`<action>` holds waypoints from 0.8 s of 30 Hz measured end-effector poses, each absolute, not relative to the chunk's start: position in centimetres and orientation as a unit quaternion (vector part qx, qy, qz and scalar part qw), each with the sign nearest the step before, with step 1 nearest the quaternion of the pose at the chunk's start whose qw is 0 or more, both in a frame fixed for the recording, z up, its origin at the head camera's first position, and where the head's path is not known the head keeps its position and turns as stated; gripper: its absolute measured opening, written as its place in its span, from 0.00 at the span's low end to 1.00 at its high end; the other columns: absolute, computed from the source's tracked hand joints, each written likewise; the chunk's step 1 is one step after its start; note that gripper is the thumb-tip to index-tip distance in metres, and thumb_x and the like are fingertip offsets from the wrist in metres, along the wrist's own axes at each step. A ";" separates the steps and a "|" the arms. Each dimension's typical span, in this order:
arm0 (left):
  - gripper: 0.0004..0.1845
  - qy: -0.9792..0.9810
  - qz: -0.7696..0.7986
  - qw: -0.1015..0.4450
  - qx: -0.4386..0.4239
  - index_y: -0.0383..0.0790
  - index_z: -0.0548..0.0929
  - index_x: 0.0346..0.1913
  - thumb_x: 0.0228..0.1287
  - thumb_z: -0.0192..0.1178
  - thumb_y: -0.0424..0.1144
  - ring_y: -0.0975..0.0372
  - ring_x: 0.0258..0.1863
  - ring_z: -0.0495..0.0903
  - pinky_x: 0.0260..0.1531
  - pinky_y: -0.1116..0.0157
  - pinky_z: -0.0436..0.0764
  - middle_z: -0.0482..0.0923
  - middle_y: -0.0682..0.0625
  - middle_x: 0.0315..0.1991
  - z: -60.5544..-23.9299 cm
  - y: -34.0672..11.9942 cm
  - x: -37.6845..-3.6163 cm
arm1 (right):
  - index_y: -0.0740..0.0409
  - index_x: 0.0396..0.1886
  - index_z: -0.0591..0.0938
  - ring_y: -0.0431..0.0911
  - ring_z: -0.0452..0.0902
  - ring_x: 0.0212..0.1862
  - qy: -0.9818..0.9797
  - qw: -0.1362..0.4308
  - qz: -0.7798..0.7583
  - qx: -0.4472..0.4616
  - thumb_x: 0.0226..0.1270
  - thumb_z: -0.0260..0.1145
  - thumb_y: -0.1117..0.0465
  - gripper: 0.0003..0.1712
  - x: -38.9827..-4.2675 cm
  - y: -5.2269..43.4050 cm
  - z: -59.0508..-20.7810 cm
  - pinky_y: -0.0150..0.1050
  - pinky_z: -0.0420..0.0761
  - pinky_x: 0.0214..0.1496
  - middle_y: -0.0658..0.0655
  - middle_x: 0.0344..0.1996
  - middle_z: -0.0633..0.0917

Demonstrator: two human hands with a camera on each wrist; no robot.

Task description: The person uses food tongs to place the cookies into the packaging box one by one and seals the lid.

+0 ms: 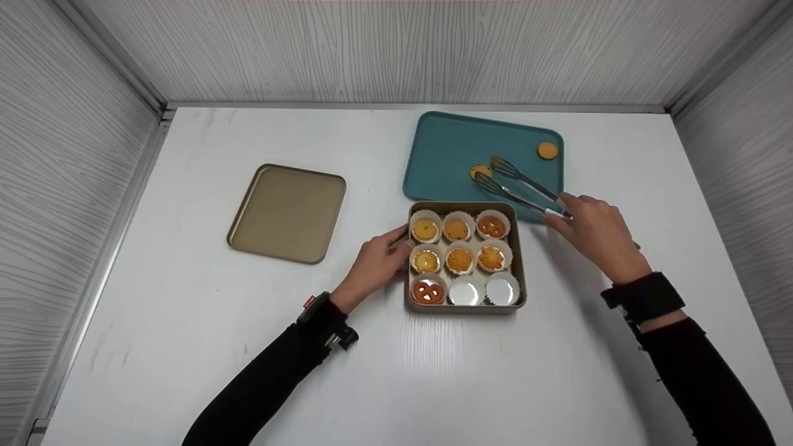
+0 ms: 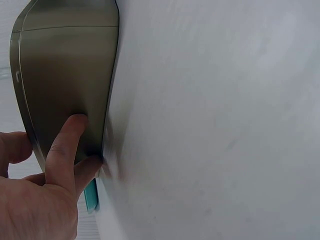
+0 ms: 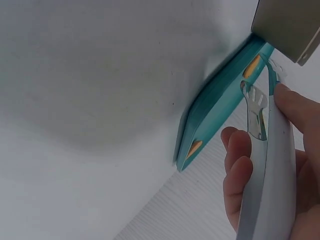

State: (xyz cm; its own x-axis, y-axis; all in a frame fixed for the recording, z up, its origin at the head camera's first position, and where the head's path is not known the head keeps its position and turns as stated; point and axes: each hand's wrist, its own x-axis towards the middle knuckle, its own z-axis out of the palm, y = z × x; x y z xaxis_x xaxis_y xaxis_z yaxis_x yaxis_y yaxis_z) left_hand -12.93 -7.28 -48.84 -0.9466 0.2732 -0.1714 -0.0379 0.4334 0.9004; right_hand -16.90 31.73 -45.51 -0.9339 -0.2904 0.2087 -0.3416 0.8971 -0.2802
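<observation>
Held metal tongs (image 1: 517, 184) in the right hand (image 1: 596, 232), fingers curled round the handles, tips spread either side of a round biscuit (image 1: 480, 171) on the teal tray (image 1: 446, 148). Pressed the left hand (image 1: 376, 263) flat-fingered against the left wall of the gold tin (image 1: 466, 308) (no grip, just steadying), as confirmed in the left wrist view. Counted seven filled paper cups (image 1: 457, 230) in the tin and two empty ones in the front row. Noted a second biscuit (image 1: 547, 150) near the tray's far right corner and the tin's lid (image 1: 287, 212) lying apart on the table (image 1: 186, 322). Judged the biscuit light, stiff, crumbly; best pinched across its edges with gentle pressure, since smooth metal tips could slip or crack it. Judged the paper cups flimsy, easily shifted.
</observation>
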 end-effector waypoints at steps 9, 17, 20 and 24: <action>0.29 0.829 0.534 0.152 0.068 0.38 0.68 0.78 0.81 0.52 0.46 0.55 0.70 0.73 0.66 0.59 0.74 0.70 0.44 0.74 -48.9 -7.2 -12.9 | 0.65 0.39 0.81 0.52 0.70 0.23 -0.974 0.065 0.158 0.152 0.70 0.73 0.55 0.17 -17.7 31.2 -45.8 0.43 0.69 0.23 0.58 0.19 0.76; 0.29 0.829 0.536 0.145 0.067 0.37 0.69 0.77 0.80 0.53 0.46 0.54 0.70 0.73 0.68 0.59 0.72 0.71 0.43 0.73 -49.0 -7.2 -13.0 | 0.65 0.37 0.81 0.52 0.70 0.22 -0.973 0.063 0.161 0.152 0.73 0.71 0.54 0.16 -17.7 30.9 -45.9 0.43 0.66 0.23 0.58 0.19 0.76; 0.29 0.828 0.537 0.143 0.068 0.36 0.69 0.77 0.80 0.53 0.45 0.54 0.70 0.74 0.68 0.59 0.72 0.71 0.43 0.73 -49.1 -7.2 -13.0 | 0.64 0.35 0.80 0.51 0.70 0.22 -0.973 0.064 0.164 0.152 0.73 0.70 0.54 0.17 -17.8 30.9 -46.0 0.42 0.65 0.23 0.57 0.18 0.75; 0.29 0.827 0.540 0.142 0.069 0.36 0.69 0.77 0.80 0.53 0.46 0.54 0.70 0.73 0.68 0.59 0.73 0.71 0.42 0.73 -49.1 -7.3 -13.0 | 0.63 0.34 0.79 0.51 0.69 0.23 -0.972 0.059 0.169 0.150 0.74 0.70 0.54 0.16 -17.9 31.0 -46.2 0.42 0.65 0.24 0.56 0.18 0.76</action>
